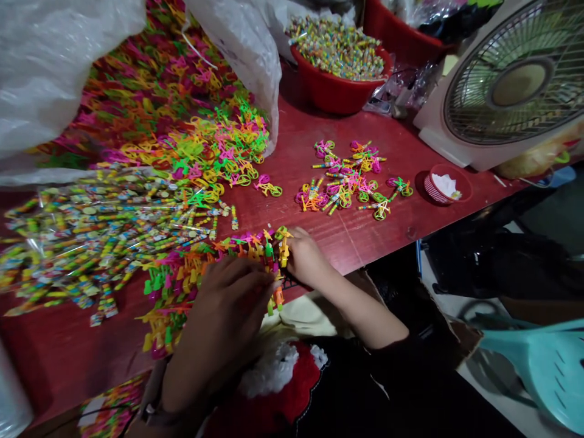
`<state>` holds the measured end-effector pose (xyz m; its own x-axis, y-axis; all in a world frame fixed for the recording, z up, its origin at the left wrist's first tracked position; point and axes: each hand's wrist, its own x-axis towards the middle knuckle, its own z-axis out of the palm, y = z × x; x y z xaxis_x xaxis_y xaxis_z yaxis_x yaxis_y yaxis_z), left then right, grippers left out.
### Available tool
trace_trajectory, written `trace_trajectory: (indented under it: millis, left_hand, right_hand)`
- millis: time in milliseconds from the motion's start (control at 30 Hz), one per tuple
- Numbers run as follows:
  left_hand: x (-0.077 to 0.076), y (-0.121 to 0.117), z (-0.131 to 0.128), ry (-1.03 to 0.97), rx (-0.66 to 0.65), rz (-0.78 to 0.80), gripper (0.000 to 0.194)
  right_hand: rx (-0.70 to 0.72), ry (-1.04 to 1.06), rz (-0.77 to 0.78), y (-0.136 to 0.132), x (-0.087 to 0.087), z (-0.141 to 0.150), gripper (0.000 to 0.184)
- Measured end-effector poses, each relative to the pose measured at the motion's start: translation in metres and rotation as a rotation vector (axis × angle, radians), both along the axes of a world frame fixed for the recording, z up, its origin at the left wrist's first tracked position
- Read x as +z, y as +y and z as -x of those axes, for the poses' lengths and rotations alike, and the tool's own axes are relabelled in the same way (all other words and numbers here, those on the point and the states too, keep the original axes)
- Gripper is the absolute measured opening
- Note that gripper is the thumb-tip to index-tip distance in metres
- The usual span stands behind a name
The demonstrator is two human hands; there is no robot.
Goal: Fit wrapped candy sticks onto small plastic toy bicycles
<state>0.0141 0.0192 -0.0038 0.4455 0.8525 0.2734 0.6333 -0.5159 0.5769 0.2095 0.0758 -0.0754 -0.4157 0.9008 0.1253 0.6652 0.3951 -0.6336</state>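
My left hand [230,298], with a dark band at the wrist, reaches over a packed row of small coloured plastic bicycle-shaped toys [176,286] at the table's front edge. Its fingers are pinched together at the row's right end; what is between them is hidden. My right hand [305,258] is closed at the same end, its fingers against a yellow plastic toy piece [284,249]. Close behind the hands lie wrapped candy sticks [109,231] in a wide heap. To the right, a loose group of bicycle toys with striped sticks [351,179] lies on the red table [292,131].
A large plastic bag [255,55] spills coloured toys [219,146] at the back left. A red basin [337,91] full of wrapped pieces stands behind. A small red basket [438,187] and a fan [511,91] are at right. Below right is a turquoise stool [542,365].
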Motion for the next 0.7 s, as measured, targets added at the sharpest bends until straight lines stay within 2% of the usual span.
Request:
trace_trajectory:
  millis: [200, 333, 500, 600, 667, 700]
  left_hand:
    - [0.0, 0.001, 0.0, 0.024, -0.006, 0.009, 0.012]
    - [0.0, 0.001, -0.002, 0.019, 0.003, -0.011, 0.014]
    - [-0.002, -0.002, -0.002, 0.024, 0.012, -0.035, 0.011]
    - [-0.006, -0.003, 0.001, 0.023, -0.011, -0.034, 0.013]
    - [-0.009, -0.004, 0.003, 0.009, -0.02, -0.029, 0.015]
    - [-0.011, -0.003, 0.004, 0.004, -0.024, -0.029, 0.015]
  right_hand:
    - [0.05, -0.151, -0.034, 0.001, 0.012, 0.005, 0.022]
    - [0.039, -0.181, -0.044, 0.0, 0.009, 0.006, 0.02]
    - [0.019, -0.067, -0.069, -0.006, -0.004, 0.006, 0.018]
    - [0.042, 0.094, -0.035, -0.007, -0.001, -0.013, 0.022]
    - [-0.087, 0.169, -0.071, -0.003, 0.005, -0.043, 0.025]
    - [-0.239, 0.172, -0.123, 0.001, 0.01, -0.063, 0.025]
